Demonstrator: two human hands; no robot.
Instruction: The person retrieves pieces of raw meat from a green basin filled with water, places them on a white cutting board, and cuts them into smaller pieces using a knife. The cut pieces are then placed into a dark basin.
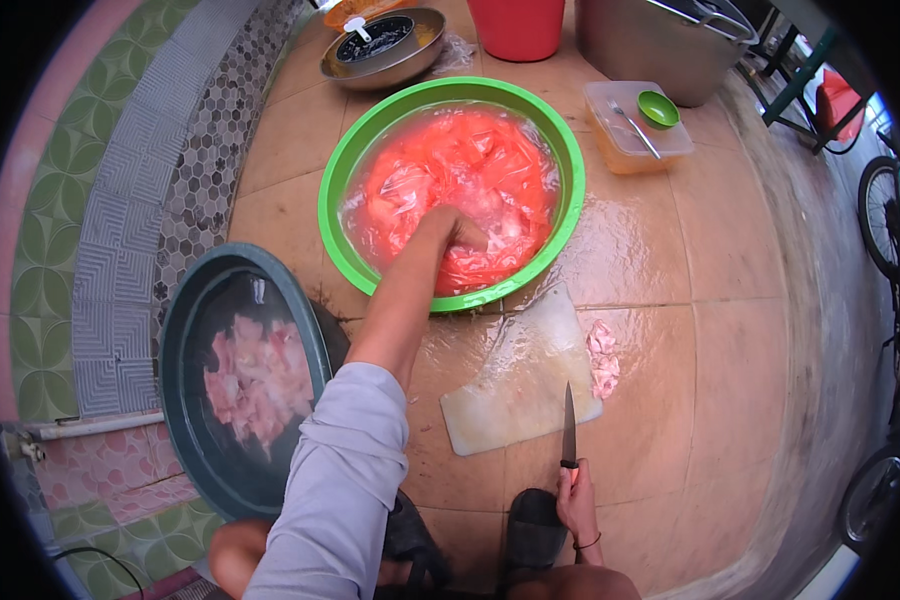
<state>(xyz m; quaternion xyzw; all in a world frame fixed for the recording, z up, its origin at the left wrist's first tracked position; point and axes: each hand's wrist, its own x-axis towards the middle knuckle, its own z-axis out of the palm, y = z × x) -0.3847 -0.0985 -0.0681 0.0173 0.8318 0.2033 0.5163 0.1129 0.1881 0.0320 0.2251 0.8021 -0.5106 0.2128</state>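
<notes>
My left hand (457, 229) reaches into a red plastic bag (472, 161) lying in a green basin (328, 195) of water; its fingertips are hidden among the plastic and pale meat. My right hand (579, 499) grips a kitchen knife (569, 427) by its handle, blade pointing away from me and its tip over the near right part of a white cutting board (521, 390). Small pink meat scraps (602, 360) lie on the tiles along the board's right edge. Pieces of pale pink meat (259, 375) sit in water in a dark green tub (171, 367) at the left.
Beyond the basin stand a metal bowl (420, 64) holding a dark dish, a red bucket (516, 30) and a large metal pot (645, 56). A plastic container (637, 154) carries a fork and a small green bowl. My sandalled feet flank the near floor.
</notes>
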